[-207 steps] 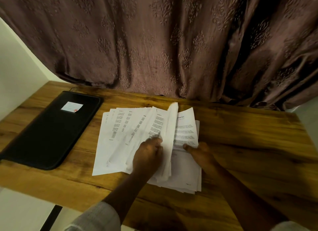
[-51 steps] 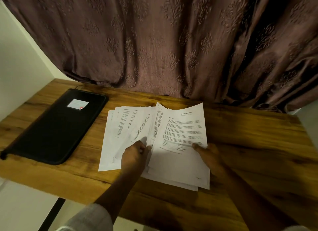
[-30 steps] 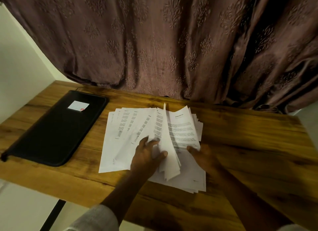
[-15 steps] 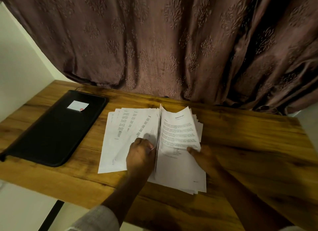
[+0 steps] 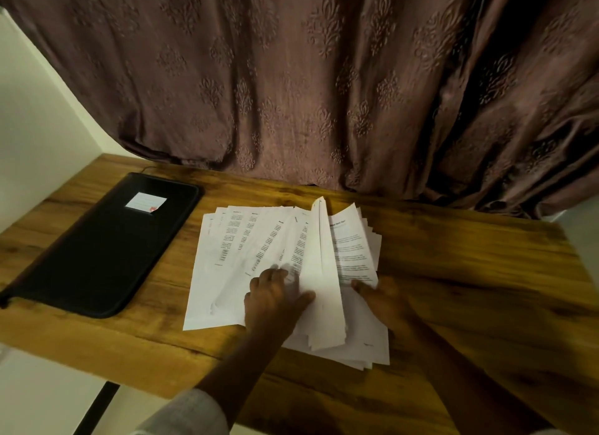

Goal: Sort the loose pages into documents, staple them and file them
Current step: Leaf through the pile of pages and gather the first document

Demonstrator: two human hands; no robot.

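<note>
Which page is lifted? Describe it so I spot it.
On the wooden desk, right of the black folder, white pages lie fanned out. Between the left hand and right hand one sheet stands raised on edge, blank back showing, while its neighbours lie flat.

A fan of printed pages (image 5: pixel 233 256) lies spread on the wooden table (image 5: pixel 470 272), near a flat black folder (image 5: pixel 97 246) with a white label (image 5: pixel 145 202) but not touching it. The left hand (image 5: pixel 275 301) rests with fingers splayed on the fanned sheets, its thumb against a few lifted sheets (image 5: pixel 324 272) that stand on edge. The right hand (image 5: pixel 385 301) lays its thumb on the stack beside them, and a brown patterned curtain (image 5: pixel 291 78) hangs behind.
</note>
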